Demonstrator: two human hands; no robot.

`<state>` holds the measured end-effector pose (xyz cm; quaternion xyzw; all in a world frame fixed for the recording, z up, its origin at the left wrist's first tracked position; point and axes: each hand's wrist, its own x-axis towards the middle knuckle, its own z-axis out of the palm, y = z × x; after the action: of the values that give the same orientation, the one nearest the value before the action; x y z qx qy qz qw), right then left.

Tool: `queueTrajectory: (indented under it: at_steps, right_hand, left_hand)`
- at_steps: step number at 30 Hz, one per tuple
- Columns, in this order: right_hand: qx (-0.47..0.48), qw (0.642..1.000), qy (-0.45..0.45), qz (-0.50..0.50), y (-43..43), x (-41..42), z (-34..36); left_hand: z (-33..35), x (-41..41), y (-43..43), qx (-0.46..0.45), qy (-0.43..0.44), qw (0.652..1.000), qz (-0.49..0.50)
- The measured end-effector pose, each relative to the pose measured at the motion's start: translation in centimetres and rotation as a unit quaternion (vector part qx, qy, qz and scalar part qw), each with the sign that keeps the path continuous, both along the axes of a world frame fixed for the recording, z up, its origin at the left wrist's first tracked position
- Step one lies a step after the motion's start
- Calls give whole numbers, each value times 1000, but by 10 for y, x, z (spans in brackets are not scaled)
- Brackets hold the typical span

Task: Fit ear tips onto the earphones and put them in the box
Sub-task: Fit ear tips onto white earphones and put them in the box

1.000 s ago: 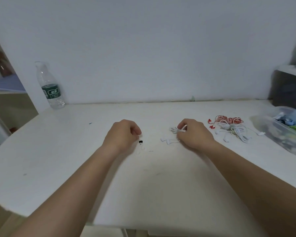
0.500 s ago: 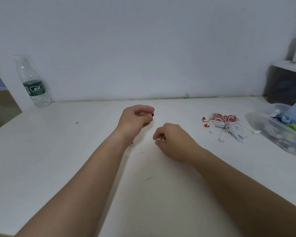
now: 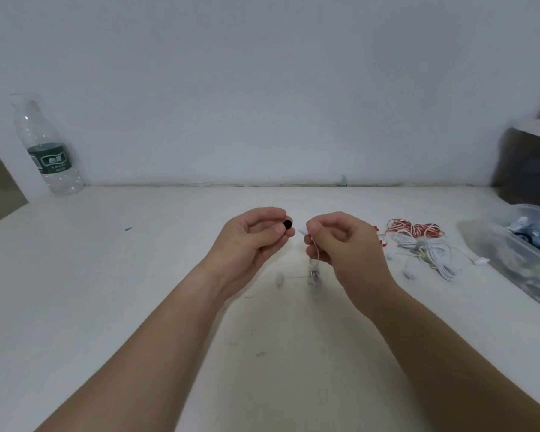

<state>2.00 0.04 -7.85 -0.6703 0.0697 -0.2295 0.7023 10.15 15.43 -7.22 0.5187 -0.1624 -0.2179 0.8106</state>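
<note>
The box (image 3: 512,269) runs off the right edge (contents a blur); the hanging cable bundle (image 3: 315,277) is smeared.

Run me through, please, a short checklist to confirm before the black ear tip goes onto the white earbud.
1. The left hand pinches the black ear tip: ok.
2. The right hand pinches the white earbud: ok.
3. The tip's opening faces the earbud: cannot tell.
4. Tip and earbud touch: not ok, a small gap lies between them.
5. The cable bundle hangs below the right hand, clear of the tip: ok.
6. The box is open at the right: ok.
</note>
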Motion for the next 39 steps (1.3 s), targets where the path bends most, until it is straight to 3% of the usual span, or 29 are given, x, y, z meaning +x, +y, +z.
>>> queueTrajectory:
  at_steps: [9,26,39]
  right_hand:
    - [81,996,-18,23,1,0,-1]
    - [-16,1000,-7,2,0,-3,2]
    - [-28,999,-11,25,-7,-4,5]
  left_hand:
    - [-3,-3,-5,-22,-8,999,-24]
    - [-3,-2,-4,31,-65,997,0]
    - [-2,-4,-2,23,-31,999,-18]
